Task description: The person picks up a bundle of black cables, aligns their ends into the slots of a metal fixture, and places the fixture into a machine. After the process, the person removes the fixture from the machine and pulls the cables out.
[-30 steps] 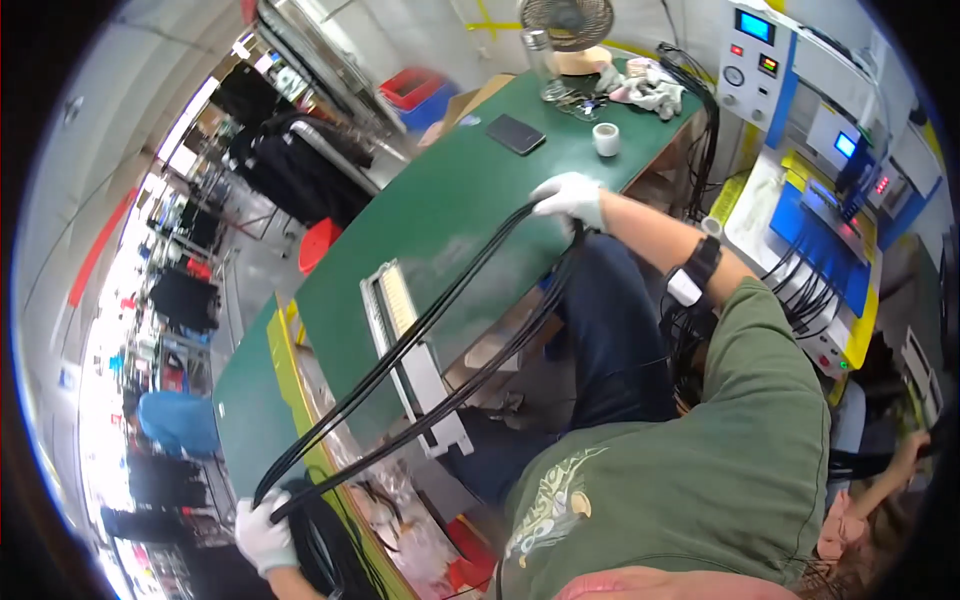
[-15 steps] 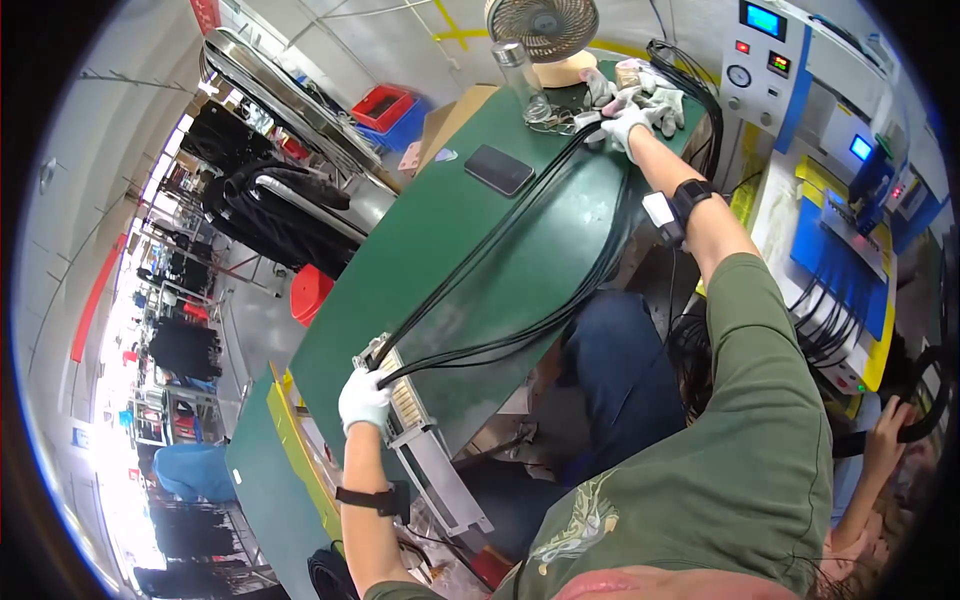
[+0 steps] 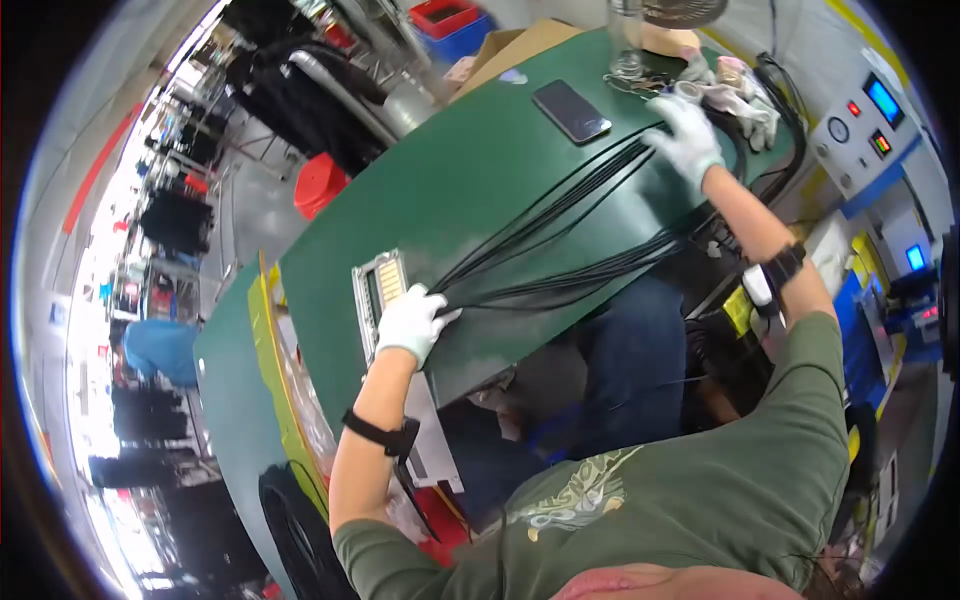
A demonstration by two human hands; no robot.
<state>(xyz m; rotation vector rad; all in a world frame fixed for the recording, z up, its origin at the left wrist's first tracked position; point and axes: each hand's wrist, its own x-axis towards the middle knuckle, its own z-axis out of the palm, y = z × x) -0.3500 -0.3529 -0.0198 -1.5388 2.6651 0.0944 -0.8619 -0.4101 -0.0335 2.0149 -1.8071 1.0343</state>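
Note:
My left hand, in a white glove, is closed on the near ends of a bundle of thin black cables. It rests over a narrow metal fixture with a row of cream-coloured blocks. The cables fan out from it to the right in two groups across the green table. My right hand, also gloved, is over the far part of the upper group, its thumb and fingers apart. Whether its fingertips touch the cables I cannot tell.
A black phone lies on the green table. Beyond my right hand are a glass jar, loose gloves and a fan. A machine with screens stands at the right. A red stool is beyond the table's left edge.
My right hand has come nearer and opened from its grip at the cables' far end. My left hand has shifted right over the fixture, and the upper cables are spread wider. The view has turned.

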